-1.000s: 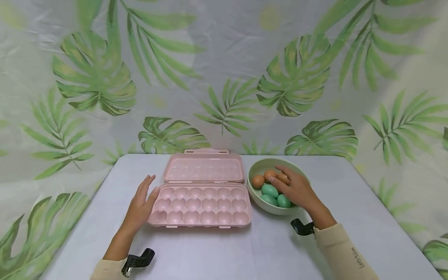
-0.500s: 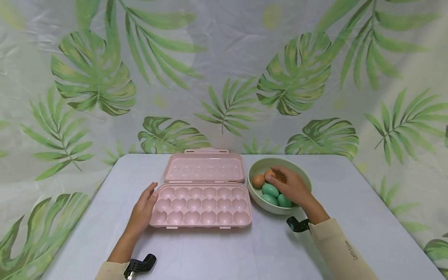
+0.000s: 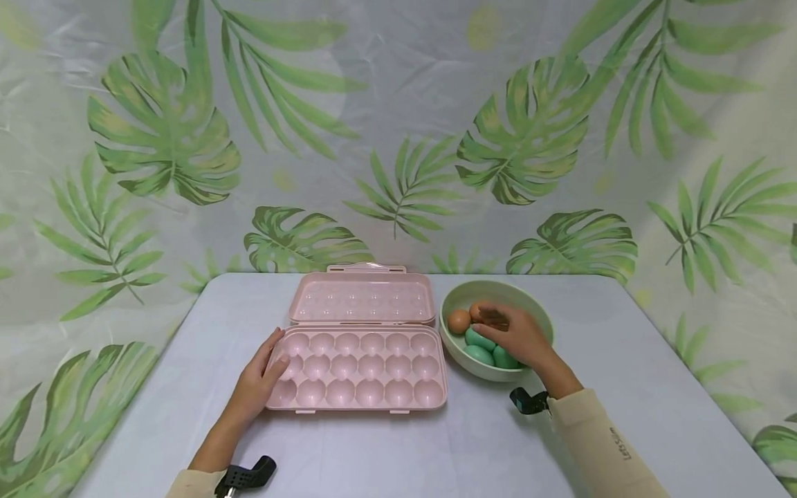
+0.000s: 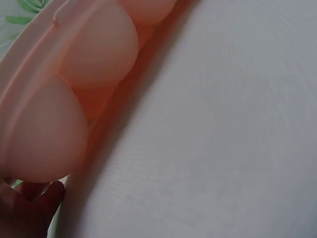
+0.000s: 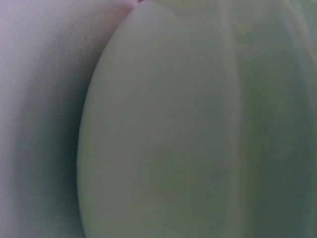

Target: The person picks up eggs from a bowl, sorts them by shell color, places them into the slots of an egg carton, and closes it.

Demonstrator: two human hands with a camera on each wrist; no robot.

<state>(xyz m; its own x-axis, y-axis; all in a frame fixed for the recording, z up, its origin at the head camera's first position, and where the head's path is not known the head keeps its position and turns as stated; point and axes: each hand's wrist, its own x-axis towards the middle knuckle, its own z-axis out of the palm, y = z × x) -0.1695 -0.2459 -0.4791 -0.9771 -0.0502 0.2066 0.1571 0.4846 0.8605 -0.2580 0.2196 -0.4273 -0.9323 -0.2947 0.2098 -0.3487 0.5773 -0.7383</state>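
Here we have our right hand down in the pale green bowl right of centre in the head view, fingers curled over a brown egg; whether they have closed on it we cannot tell. A second brown egg and some teal eggs lie beside it. Our left hand rests with relaxed fingers against the left end of the open pink egg tray, thumb on its rim, holding nothing else. The tray's cups are unfilled. We judge the egg light, smooth, rather slippery and possibly fragile, best taken gently round its widest middle between thumb and fingertips. The tray looks stiff and light.
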